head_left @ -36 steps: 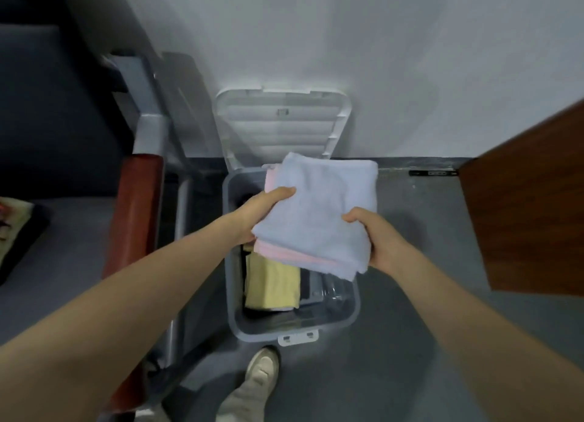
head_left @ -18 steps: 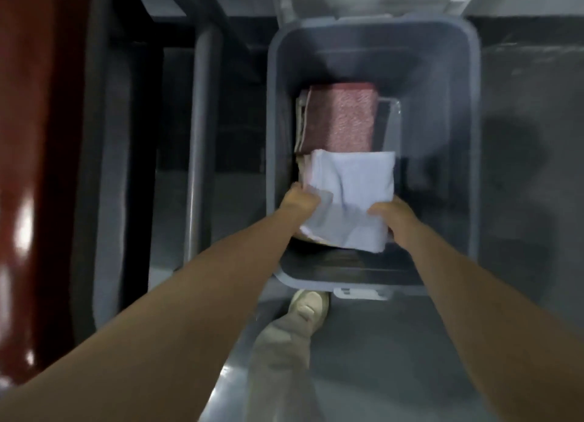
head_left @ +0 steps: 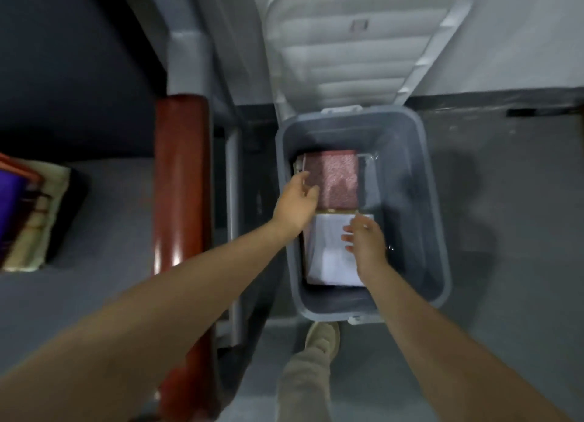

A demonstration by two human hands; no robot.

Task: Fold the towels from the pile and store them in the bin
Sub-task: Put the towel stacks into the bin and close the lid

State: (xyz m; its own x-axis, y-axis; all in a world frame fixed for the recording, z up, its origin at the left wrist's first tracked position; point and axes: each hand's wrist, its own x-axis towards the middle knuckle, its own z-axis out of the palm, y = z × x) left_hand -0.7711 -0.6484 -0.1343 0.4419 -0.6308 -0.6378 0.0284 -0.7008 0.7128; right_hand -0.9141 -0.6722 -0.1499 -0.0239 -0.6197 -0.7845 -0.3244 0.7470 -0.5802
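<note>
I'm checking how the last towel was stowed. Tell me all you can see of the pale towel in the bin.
The pale towel is a soft-looking cloth, whitish with a faint blue cast, folded into a rectangle. It lies flat in the near half of the grey bin, next to the red towel farther in. The right hand is over its right part with fingers spread; contact cannot be told.

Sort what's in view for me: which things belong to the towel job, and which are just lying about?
Job:
grey bin
pale towel, lying in the bin
reddish towel, beyond it in the bin
left hand and right hand, both over the towels

Lying about:
white lid, propped behind the bin
stacked fabrics, far left; may be the pile, cannot tell
</note>
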